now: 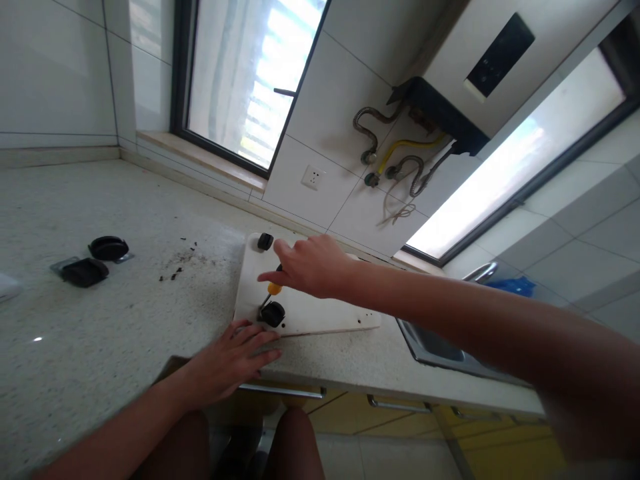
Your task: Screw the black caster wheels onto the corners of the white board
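Yellow marks the screwdriver (274, 288) I have clamped in the right hand's (311, 265) fingers, its shaft leaning, tip beside the near caster (273, 314) on the white board (320, 308), which lies on the bench (150, 320). The left hand's (233, 360) fingers rest slightly apart at the board's edge. I'd brace there, straighten the shaft and press firmly; I can't see how the tip seats.

Right hand (313, 265) curled, its forearm (425, 295) slanting; left hand (233, 362) palm-down, fingers (259, 339) spread

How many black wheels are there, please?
4: two wheels lie together on the counter; on the white board, one is by the screwdriver, one farther back. The right arm may hide more.
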Demonstrator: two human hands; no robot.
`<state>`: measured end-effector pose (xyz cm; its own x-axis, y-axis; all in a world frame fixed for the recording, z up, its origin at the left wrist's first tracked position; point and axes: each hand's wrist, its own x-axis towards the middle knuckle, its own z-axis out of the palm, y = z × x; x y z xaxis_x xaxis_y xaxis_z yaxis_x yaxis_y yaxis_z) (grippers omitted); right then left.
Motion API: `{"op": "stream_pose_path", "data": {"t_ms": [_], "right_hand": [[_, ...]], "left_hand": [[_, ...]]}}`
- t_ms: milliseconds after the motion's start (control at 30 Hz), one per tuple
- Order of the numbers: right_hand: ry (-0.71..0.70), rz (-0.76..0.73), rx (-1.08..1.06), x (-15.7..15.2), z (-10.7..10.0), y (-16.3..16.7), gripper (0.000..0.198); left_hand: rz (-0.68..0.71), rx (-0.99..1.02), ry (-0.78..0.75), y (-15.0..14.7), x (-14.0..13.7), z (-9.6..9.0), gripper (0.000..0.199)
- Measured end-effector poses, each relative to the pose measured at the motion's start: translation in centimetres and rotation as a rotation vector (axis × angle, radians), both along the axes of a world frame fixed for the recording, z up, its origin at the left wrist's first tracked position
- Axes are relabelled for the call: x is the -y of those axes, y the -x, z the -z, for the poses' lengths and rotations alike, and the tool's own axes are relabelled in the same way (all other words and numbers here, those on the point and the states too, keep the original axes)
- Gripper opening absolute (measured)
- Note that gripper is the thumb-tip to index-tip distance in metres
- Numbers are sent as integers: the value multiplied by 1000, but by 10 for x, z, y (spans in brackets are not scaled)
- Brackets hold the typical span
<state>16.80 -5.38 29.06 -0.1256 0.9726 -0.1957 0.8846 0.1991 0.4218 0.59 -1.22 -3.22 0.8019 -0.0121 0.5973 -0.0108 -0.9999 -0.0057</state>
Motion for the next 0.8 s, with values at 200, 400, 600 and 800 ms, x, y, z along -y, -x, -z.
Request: {"op": "stream_pose_path", "data": {"t_ms": [200,400,600,800], "right_hand": [[139,-16,-78,-2,-5,-11,58],[193,24,-157,6,-5,-22,60],[139,93,-186,5,-1,-28,64],[126,150,-162,-5,-7,-24,61]], "left_hand": [[10,34,-17,3,2,-14,44],[24,57,-13,2,2,-20,41],[18,63,-5,2,2,-18,43],[12,43,-5,3,1,-15,46]]}}
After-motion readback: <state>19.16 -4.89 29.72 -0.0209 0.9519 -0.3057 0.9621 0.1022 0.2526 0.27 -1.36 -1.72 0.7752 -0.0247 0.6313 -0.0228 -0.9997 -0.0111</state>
